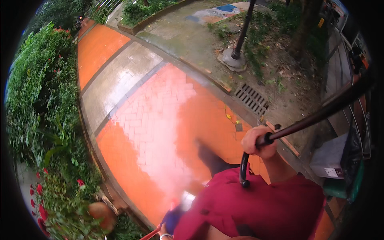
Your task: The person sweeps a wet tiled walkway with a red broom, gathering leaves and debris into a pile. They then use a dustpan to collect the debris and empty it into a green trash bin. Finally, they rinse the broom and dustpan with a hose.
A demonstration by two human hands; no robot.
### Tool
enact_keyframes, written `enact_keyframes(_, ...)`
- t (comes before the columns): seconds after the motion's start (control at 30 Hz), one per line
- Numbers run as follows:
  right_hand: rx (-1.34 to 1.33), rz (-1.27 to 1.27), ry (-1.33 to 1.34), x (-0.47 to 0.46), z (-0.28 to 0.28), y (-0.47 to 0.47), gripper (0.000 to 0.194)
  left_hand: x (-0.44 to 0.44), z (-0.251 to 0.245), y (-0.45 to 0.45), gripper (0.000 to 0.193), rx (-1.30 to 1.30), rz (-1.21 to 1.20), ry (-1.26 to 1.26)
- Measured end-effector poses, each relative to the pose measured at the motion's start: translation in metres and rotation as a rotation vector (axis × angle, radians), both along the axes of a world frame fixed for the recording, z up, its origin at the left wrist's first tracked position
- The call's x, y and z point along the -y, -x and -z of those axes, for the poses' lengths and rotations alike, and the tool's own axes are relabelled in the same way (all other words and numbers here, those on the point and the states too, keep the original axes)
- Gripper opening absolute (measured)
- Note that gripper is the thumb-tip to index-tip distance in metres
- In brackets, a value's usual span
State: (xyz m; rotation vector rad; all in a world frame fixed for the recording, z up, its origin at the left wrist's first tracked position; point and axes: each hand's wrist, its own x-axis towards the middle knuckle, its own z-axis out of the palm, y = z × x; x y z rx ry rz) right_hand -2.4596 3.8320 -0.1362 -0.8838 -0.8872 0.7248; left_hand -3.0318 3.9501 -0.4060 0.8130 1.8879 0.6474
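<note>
My right hand (pixel 260 141) is closed around the collar of a dark pole with a black hooked handle (pixel 244 171), likely an umbrella; its shaft (pixel 318 112) rises to the right edge and no canopy shows. The hook hangs in front of the maroon shirt on my body. Low in the picture, my left hand (pixel 163 230), with a pale band at the wrist, is partly cut off beside a blurred dark blue item (pixel 172 219) and a thin red strap or rod (pixel 150 233). Its grip is not clear. A dark-clad leg (pixel 210 156) extends over the paving.
Wet orange brick paving (pixel 111 144) has a grey crossing band (pixel 120 78). Bushes with red flowers (pixel 42 93) line the left. To the right are a drain grate (pixel 252 99), a lamp post's concrete base (pixel 233 60), a tree trunk (pixel 304 33) and a grey bin-like box (pixel 328 156).
</note>
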Motion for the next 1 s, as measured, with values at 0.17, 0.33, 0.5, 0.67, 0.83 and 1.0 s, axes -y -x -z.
enact_keyframes(0.17,-0.032,-0.097,0.011,-0.206,0.024,-0.086,0.058,-0.168,-0.015,-0.088,0.039,0.015,-0.022,-0.043)
enact_keyframes(0.33,0.011,-0.165,0.02,-0.434,0.006,-0.149,0.06,-0.331,-0.039,-0.147,0.035,0.079,-0.114,-0.112)
enact_keyframes(0.5,-0.128,-0.054,0.068,-0.655,0.017,-0.204,0.06,-0.522,-0.044,-0.226,0.031,0.2,-0.179,-0.117)
enact_keyframes(0.67,-0.004,-0.027,0.018,-0.835,0.015,-0.252,0.056,-0.75,-0.037,-0.297,0.03,0.19,-0.185,-0.042)
enact_keyframes(0.83,-0.139,0.006,0.056,-0.987,0.008,-0.317,0.057,-0.971,-0.023,-0.362,0.035,0.146,-0.04,0.033)
enact_keyframes(1.0,-0.13,-0.073,0.0,-1.182,0.032,-0.392,0.053,-1.169,-0.016,-0.416,0.039,0.035,0.137,0.115)
